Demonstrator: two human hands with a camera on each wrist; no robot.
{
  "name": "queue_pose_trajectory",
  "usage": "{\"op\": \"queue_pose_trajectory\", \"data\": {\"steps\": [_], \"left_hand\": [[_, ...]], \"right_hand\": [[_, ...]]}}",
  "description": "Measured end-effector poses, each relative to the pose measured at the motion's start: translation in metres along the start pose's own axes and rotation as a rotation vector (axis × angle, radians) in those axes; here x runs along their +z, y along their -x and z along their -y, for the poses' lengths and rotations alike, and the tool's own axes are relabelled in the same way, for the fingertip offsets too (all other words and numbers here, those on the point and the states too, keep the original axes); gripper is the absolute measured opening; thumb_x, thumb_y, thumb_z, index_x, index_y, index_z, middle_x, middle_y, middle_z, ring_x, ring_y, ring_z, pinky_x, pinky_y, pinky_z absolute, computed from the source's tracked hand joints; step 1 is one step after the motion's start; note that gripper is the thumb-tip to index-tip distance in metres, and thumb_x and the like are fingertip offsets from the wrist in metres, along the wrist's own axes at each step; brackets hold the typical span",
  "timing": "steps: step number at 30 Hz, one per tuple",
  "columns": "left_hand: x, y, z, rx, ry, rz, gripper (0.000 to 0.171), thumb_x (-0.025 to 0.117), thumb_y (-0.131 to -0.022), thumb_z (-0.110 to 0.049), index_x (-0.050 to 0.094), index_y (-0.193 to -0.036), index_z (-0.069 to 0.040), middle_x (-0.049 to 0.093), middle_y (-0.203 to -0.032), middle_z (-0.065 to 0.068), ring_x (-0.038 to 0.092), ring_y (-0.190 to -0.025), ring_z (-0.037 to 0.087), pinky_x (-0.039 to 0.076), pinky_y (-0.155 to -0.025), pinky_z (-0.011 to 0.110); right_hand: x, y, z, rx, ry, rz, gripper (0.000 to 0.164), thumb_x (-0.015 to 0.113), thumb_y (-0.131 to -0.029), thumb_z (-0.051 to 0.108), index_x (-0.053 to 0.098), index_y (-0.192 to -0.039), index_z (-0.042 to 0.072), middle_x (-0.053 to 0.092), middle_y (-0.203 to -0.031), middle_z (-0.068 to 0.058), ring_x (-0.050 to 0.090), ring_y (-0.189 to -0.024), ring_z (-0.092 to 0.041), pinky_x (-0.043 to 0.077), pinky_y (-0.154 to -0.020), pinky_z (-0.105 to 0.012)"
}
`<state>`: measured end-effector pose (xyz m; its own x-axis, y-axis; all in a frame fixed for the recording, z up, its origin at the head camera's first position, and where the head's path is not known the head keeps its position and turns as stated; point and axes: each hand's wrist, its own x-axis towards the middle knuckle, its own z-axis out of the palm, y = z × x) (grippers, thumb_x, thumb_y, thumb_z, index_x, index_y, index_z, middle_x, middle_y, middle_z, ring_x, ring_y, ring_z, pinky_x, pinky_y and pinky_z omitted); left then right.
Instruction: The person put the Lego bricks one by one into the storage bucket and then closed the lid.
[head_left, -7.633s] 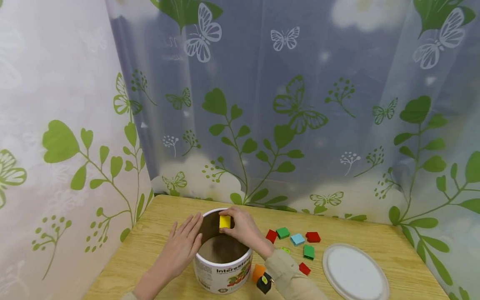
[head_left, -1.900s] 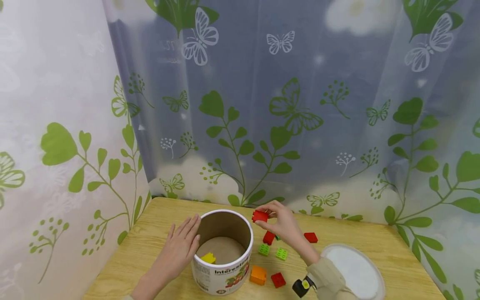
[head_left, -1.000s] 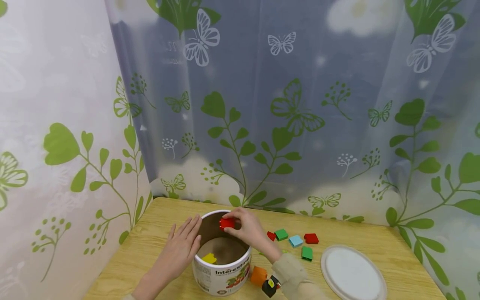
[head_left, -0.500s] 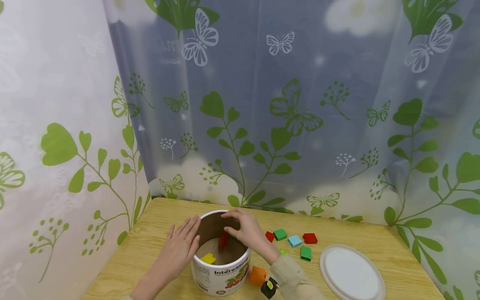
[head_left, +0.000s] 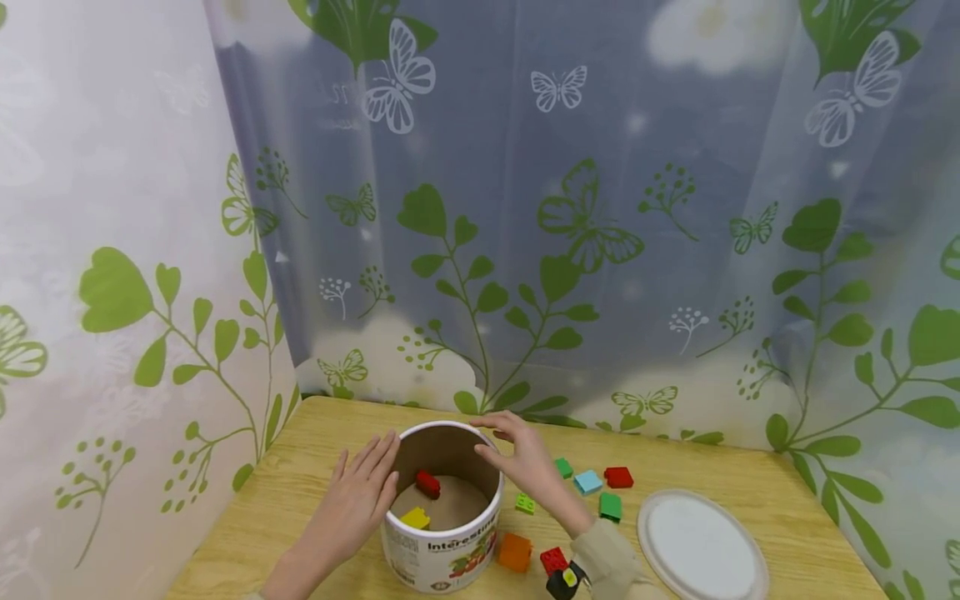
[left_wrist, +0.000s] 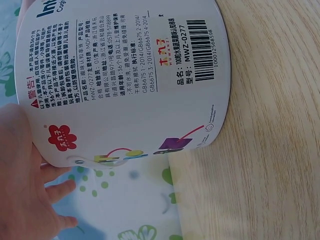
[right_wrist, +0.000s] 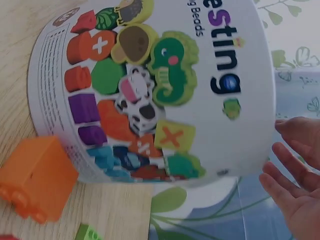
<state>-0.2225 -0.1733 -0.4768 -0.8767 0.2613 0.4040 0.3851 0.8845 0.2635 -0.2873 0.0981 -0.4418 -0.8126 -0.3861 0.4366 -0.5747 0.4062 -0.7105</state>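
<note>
Loading the tub [head_left: 442, 557], seemingly: right hand [head_left: 528, 462] empty, grip wide (left hand [head_left: 354, 500] touching it). Next, perhaps, pinch the orange brick [head_left: 514, 552].

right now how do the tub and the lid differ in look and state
The tub stands upright and holds a red block and a yellow block; the lid lies flat. The tub has printed words and pictures on its side, while the lid's visible face is plain. The left hand is at the tub's rim; no hand is at the lid. Both are round and sit on the wooden table.
</note>
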Motion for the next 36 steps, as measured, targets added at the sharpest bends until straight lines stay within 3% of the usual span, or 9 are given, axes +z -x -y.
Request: {"op": "queue_pose_trajectory", "data": {"steps": [12,17,26,36], "left_hand": [[0.000,0.000,0.000,0.006,-0.003,-0.011,0.050,0.047,-0.108,-0.027,0.046,-0.152,-0.003,0.042,-0.159,0.011,0.040,-0.145,0.035,0.024,-0.115,0.067],[0.001,-0.001,-0.001,0.008,0.000,-0.011,0.050,0.048,-0.108,-0.025,0.046,-0.152,-0.003,0.042,-0.159,0.012,0.040,-0.145,0.036,0.024,-0.115,0.068],[0.001,-0.001,0.000,-0.002,0.007,-0.006,0.050,0.049,-0.107,-0.025,0.045,-0.153,-0.004,0.041,-0.159,0.011,0.040,-0.145,0.036,0.024,-0.115,0.068],[0.000,0.000,0.000,0.002,0.004,0.002,0.051,0.045,-0.109,-0.029,0.044,-0.153,-0.004,0.040,-0.160,0.011,0.039,-0.145,0.035,0.024,-0.115,0.067]], "right_hand": [[-0.029,0.022,-0.019,0.056,-0.007,-0.064,0.038,0.076,-0.091,0.007,0.071,-0.128,0.013,0.068,-0.125,-0.007,0.062,-0.119,-0.032,0.051,-0.101,-0.049],[-0.036,0.035,-0.029,0.090,-0.038,-0.070,0.038,0.077,-0.090,0.008,0.070,-0.128,0.007,0.068,-0.126,-0.011,0.063,-0.117,-0.035,0.052,-0.098,-0.051],[-0.042,0.059,-0.049,0.174,-0.143,0.011,0.040,0.074,-0.093,0.013,0.067,-0.131,0.003,0.067,-0.127,-0.017,0.062,-0.115,-0.043,0.055,-0.095,-0.046],[-0.044,0.096,-0.076,0.285,-0.217,0.183,0.045,0.072,-0.095,0.012,0.061,-0.135,-0.003,0.062,-0.132,-0.026,0.059,-0.118,-0.047,0.054,-0.096,-0.047]]}}
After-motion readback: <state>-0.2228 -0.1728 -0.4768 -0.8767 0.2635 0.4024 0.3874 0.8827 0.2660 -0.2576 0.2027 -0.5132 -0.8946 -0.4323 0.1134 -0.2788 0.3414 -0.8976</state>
